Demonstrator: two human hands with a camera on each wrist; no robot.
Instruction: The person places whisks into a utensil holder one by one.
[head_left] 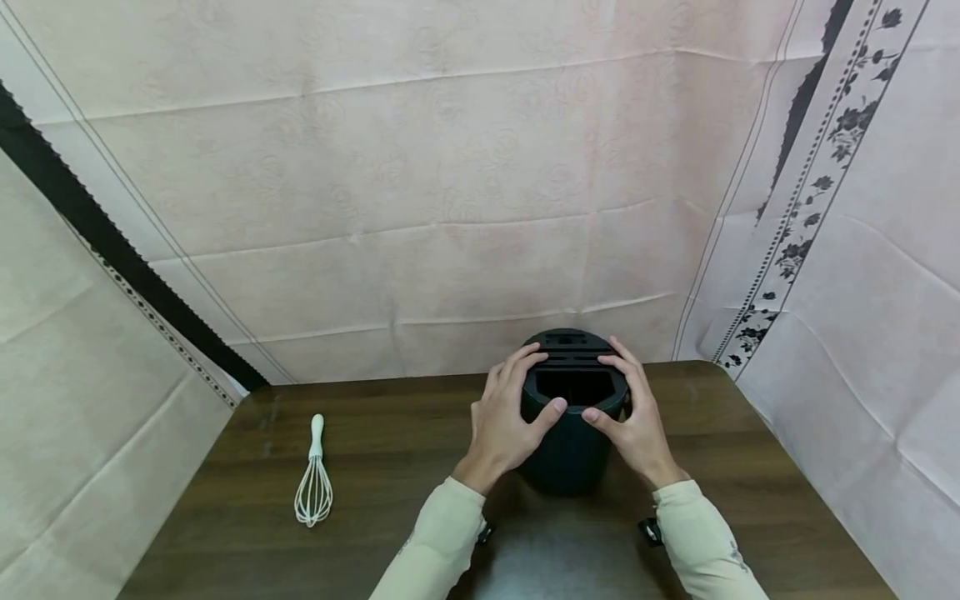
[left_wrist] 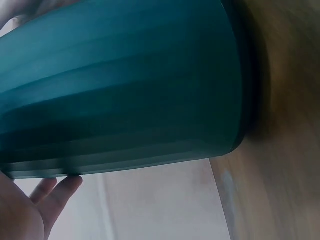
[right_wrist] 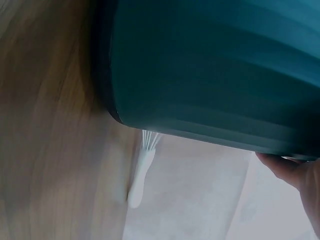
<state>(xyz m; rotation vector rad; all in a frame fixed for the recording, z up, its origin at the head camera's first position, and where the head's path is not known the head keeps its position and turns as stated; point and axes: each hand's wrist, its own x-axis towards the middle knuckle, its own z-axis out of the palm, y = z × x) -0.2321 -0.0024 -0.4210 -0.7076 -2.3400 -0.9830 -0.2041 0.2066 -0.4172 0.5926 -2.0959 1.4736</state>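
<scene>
A dark green utensil holder (head_left: 566, 458) with faceted sides stands upright on the wooden table. Its black top has narrow slots at the back and one large opening in front. My left hand (head_left: 504, 427) grips its upper left side, and my right hand (head_left: 639, 423) grips the upper right. Both thumbs lie at the front rim, with the fingers spread around the sides toward the back. The holder's wall (left_wrist: 130, 95) fills much of the left wrist view, its base close at the tabletop. Fingers (right_wrist: 282, 167) show along its edge in the right wrist view.
A pale whisk (head_left: 314, 475) lies on the table (head_left: 390, 492) to the left, handle pointing away from me. Behind the table's far edge hangs a light patterned cloth (head_left: 450, 208), and similar cloth covers both sides.
</scene>
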